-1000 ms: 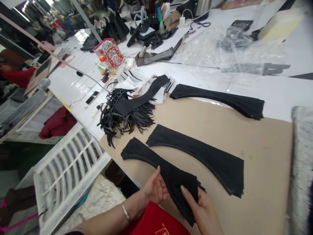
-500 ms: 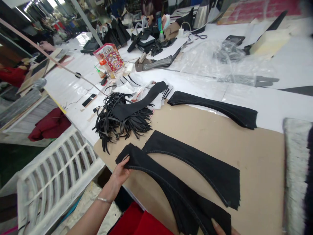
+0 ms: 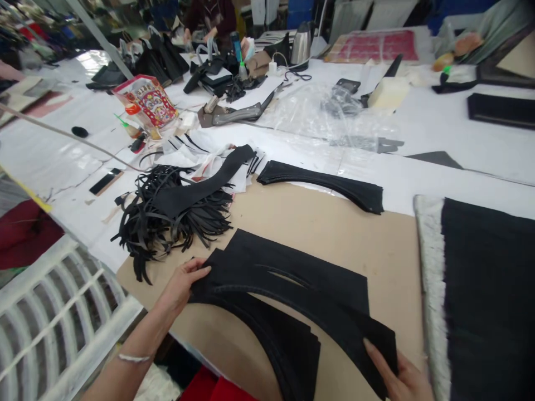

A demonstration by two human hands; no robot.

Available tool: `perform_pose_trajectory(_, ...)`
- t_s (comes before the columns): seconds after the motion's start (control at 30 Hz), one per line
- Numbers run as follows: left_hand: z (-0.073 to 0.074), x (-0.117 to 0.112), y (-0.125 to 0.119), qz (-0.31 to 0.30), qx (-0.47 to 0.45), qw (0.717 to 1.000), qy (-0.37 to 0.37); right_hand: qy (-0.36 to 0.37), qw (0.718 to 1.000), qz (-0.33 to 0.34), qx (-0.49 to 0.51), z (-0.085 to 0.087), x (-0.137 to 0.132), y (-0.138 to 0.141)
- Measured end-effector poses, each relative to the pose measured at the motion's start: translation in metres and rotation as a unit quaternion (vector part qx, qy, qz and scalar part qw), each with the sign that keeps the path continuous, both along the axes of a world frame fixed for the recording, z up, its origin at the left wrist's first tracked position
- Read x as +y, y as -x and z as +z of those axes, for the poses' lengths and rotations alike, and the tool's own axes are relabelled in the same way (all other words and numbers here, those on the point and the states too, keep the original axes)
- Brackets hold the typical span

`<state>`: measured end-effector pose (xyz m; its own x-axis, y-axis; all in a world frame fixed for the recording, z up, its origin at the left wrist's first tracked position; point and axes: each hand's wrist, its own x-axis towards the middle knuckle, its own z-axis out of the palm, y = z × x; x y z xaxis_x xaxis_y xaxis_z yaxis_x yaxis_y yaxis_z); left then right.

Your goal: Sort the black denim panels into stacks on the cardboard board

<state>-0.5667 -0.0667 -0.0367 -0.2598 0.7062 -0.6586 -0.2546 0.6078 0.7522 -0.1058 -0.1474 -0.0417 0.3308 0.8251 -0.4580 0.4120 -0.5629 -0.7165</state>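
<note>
A black curved panel of leather-like material (image 3: 288,295) stretches between my two hands. My left hand (image 3: 181,284) pinches its narrow left end, and my right hand (image 3: 397,370) grips the wide right end. Behind it, partly covered by it, lies a black stack of such panels (image 3: 334,267) on the brown board (image 3: 338,228). A nearer fanned stack of curved black panels (image 3: 292,345) lies under the held one, its left end close to my left hand. Farther back, another narrow black stack (image 3: 321,182) rests along the board's far edge.
Left of the panels sits a heap of black strips (image 3: 167,223) with one loose black panel (image 3: 204,186) on top. A phone (image 3: 105,181), a red box (image 3: 154,103) and clear plastic film (image 3: 309,111) lie beyond. Black fabric (image 3: 489,289) is at right. Another person (image 3: 213,19) is at the back.
The top panel has come away from the near stack and moved away from me, over the stack behind. My right hand has come further into view. The camera view has turned right.
</note>
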Motion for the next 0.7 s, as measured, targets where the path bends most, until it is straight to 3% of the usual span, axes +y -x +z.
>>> perform_pose_trajectory(0.07,-0.007,0.018,-0.009,-0.030,0.018,0.999,-0.028,-0.001,0.999,-0.005,-0.031,0.002,0.016,0.001)
perform_pose_trajectory(0.17,-0.031,0.038,-0.021,-0.062,0.056,0.995,-0.059,0.004,0.997,0.018,-0.071,-0.009,0.033,0.000)
perform_pose_trajectory(0.27,-0.057,0.047,-0.026,-0.059,0.135,0.987,-0.063,-0.003,0.992,0.054,-0.111,-0.024,0.038,-0.001)
perform_pose_trajectory(0.37,-0.073,0.047,-0.024,-0.085,0.191,0.976,-0.065,-0.007,0.988,0.060,-0.145,-0.032,0.036,-0.001)
perform_pose_trajectory(0.5,-0.078,0.047,-0.021,-0.120,0.243,0.961,-0.062,-0.015,0.986,0.056,-0.155,-0.035,0.036,-0.001)
perform_pose_trajectory(0.7,-0.075,0.051,-0.021,-0.102,0.235,0.965,-0.056,-0.024,0.985,0.053,-0.160,-0.041,0.037,-0.004)
